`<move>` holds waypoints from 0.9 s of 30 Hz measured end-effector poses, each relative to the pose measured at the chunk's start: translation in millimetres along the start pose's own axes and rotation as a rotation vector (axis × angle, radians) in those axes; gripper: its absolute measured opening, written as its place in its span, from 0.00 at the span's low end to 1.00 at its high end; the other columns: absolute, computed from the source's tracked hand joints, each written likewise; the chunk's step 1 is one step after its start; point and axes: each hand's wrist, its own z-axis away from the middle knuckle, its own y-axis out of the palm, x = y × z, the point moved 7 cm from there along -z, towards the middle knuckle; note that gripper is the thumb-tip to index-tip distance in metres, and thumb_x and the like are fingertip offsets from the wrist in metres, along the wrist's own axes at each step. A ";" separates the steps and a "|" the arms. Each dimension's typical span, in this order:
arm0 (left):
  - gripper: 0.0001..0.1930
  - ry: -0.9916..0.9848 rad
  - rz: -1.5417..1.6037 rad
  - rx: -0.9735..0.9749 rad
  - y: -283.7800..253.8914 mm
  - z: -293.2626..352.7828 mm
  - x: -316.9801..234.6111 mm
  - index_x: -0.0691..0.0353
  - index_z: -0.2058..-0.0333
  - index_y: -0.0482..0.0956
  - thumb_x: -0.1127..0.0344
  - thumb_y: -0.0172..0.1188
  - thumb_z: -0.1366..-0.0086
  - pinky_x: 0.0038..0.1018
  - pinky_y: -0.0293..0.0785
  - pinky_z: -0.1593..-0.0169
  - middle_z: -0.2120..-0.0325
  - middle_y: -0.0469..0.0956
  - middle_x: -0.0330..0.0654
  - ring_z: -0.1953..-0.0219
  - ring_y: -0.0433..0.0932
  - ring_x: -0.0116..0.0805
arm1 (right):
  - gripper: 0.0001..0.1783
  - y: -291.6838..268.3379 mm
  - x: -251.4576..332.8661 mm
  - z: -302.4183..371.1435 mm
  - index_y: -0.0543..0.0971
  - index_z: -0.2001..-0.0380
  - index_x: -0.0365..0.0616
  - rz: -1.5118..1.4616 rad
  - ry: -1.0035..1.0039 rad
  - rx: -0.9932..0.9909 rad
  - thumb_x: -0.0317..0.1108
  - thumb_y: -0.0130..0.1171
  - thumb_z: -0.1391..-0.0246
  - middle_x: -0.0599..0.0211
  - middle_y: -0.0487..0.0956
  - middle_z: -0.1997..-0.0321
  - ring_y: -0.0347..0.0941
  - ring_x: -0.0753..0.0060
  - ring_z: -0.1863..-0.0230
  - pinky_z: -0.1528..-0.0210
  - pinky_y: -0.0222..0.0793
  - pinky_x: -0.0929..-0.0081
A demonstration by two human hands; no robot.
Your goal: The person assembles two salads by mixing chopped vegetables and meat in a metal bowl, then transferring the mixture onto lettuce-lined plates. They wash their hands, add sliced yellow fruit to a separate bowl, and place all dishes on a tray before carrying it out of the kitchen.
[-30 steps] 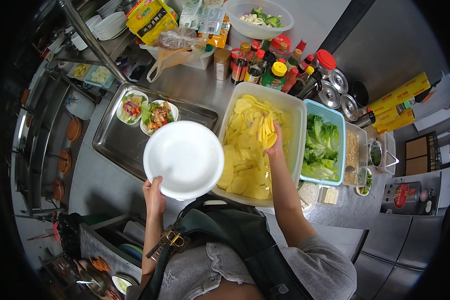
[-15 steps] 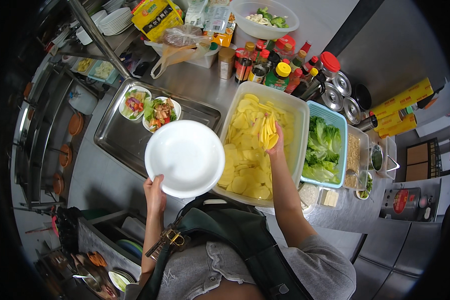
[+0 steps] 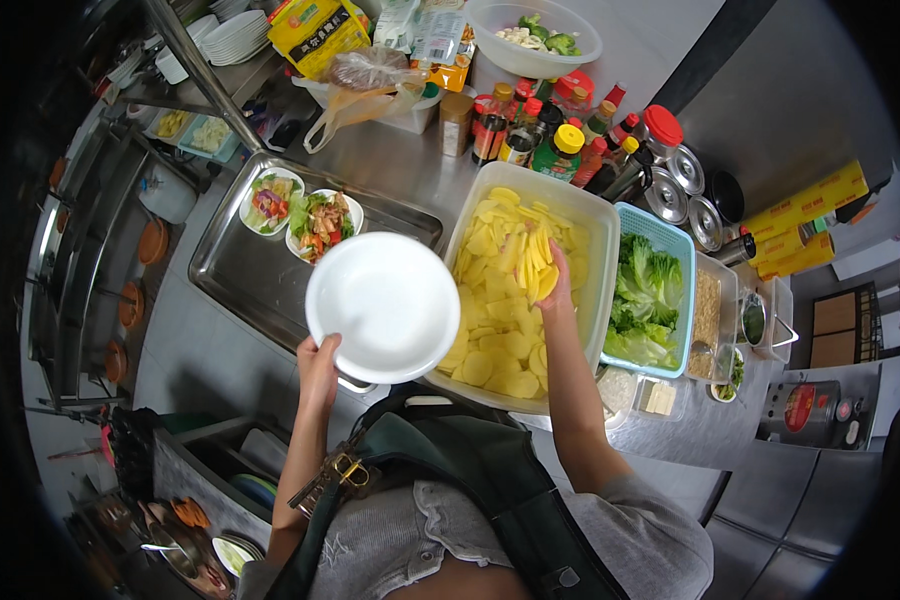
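My left hand [image 3: 319, 371] is closed on the lower left rim of a white bowl [image 3: 382, 305], its thumb over the edge. Nothing shows inside the bowl, which overlaps the left side of a large clear tub [image 3: 607, 300]. In that tub lie many yellow potato slices [image 3: 490, 345] in liquid. My right hand [image 3: 554, 283] holds a handful of potato slices [image 3: 536, 262] above the rest, near the tub's right side. The slices hide most of its fingers.
A steel tray [image 3: 260, 265] with two small bowls of salad [image 3: 322, 222] lies left. Right of the tub are a blue basket of lettuce [image 3: 645, 290] and a container of grains [image 3: 707, 310]. Sauce bottles [image 3: 560, 150] crowd behind, with a broccoli bowl [image 3: 535, 65] beyond.
My left hand has brought the white bowl a little to the right and slightly away from me, closer to the potato slices. My right hand stays nearly in place with its handful.
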 end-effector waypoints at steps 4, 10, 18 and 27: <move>0.10 -0.010 -0.027 0.100 21.9 -14.0 18.7 0.75 0.63 0.76 0.73 0.54 0.42 0.23 0.72 0.64 0.70 0.79 0.44 0.70 0.76 0.27 | 0.25 58.0 -28.9 8.5 0.68 0.47 0.41 0.163 0.274 -0.049 0.42 0.54 0.45 0.58 0.76 0.54 0.75 0.59 0.54 0.53 0.74 0.60; 0.12 -0.083 0.165 0.211 43.8 -15.2 52.0 0.73 0.58 0.74 0.74 0.54 0.40 0.25 0.74 0.57 0.63 0.78 0.46 0.63 0.77 0.30 | 0.31 130.8 -87.3 21.9 0.66 0.45 0.42 1.364 0.132 -0.018 0.40 0.62 0.51 0.53 0.70 0.47 0.71 0.54 0.50 0.48 0.68 0.63; 0.14 -0.125 0.216 0.135 15.2 -7.2 63.2 0.77 0.55 0.70 0.75 0.49 0.38 0.33 0.75 0.53 0.59 0.75 0.54 0.58 0.78 0.41 | 0.31 180.1 -112.3 51.4 0.66 0.42 0.50 2.160 -0.166 0.099 0.46 0.57 0.48 0.49 0.59 0.37 0.63 0.44 0.43 0.46 0.66 0.57; 0.15 -0.143 0.272 0.109 8.4 -4.3 73.9 0.76 0.54 0.70 0.74 0.48 0.38 0.32 0.77 0.55 0.58 0.76 0.52 0.60 0.78 0.40 | 0.25 104.5 -1.4 31.0 0.72 0.49 0.42 1.138 -0.023 -0.056 0.47 0.54 0.44 0.59 0.77 0.57 0.74 0.72 0.55 0.57 0.69 0.76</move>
